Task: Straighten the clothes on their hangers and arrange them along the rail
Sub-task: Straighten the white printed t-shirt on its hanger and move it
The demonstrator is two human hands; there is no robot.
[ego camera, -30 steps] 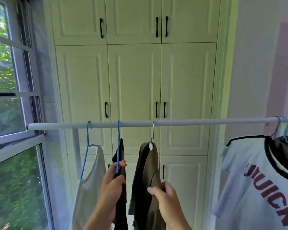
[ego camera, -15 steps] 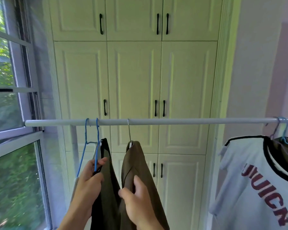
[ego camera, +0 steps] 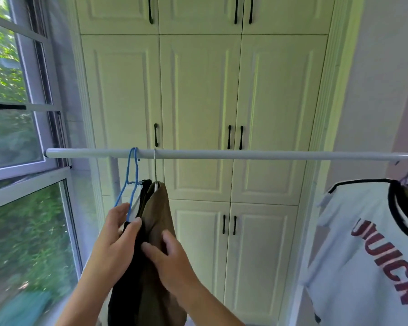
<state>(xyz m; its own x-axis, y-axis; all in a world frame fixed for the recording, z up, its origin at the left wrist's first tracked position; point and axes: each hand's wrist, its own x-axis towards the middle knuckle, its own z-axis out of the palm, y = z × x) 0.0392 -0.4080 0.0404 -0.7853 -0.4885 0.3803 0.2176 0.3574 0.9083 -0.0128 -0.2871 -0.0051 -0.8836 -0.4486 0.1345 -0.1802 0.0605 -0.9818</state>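
- My left hand point(ego camera: 113, 245) pinches the black garment point(ego camera: 125, 278) and its blue hanger point(ego camera: 132, 180), near the left end of the level rail point(ego camera: 245, 154).
- My right hand point(ego camera: 172, 257) grips the brown garment point(ego camera: 159, 208) with curled fingers point(ego camera: 169, 236). It touches the black one, and both hang straight down.
- The white T-shirt point(ego camera: 363, 243) hangs far right.

Bunched near the left end of the white rail point(ego camera: 245, 154) — two blue hangers point(ego camera: 132, 180), one silver hanger point(ego camera: 155, 168). Pinching the black top point(ego camera: 125, 297) with the left hand point(ego camera: 114, 245), maybe a blue wire too. Gripping the brown top point(ego camera: 159, 208) with the right hand point(ego camera: 172, 257).
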